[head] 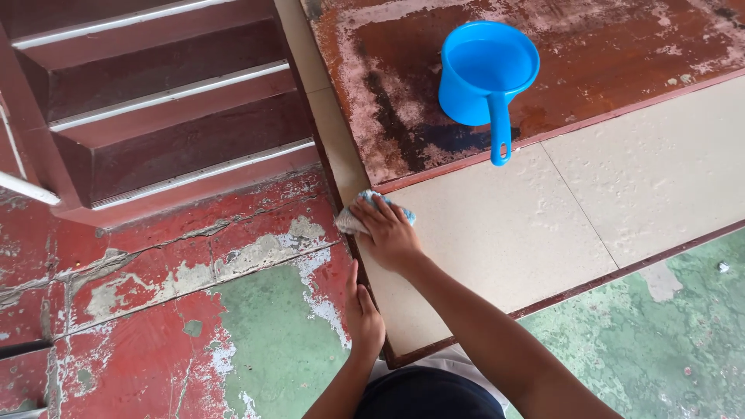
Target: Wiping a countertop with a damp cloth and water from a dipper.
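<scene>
My right hand (388,231) presses a small blue and grey cloth (358,216) flat onto the left edge of a pale beige tiled ledge (497,233). The cloth sticks out from under my fingers toward the ledge's corner. My left hand (362,314) rests flat, fingers together, on the painted floor (256,326) right beside the ledge's brown edge strip, holding nothing. A blue plastic dipper (485,74) with a long handle stands farther back on the worn red-brown surface (605,46).
Dark red stairs (171,101) with pale nosing strips rise at the upper left. The floor has peeling red and green paint. A green painted patch (660,334) lies at the lower right. My dark-clothed knee (427,396) is at the bottom.
</scene>
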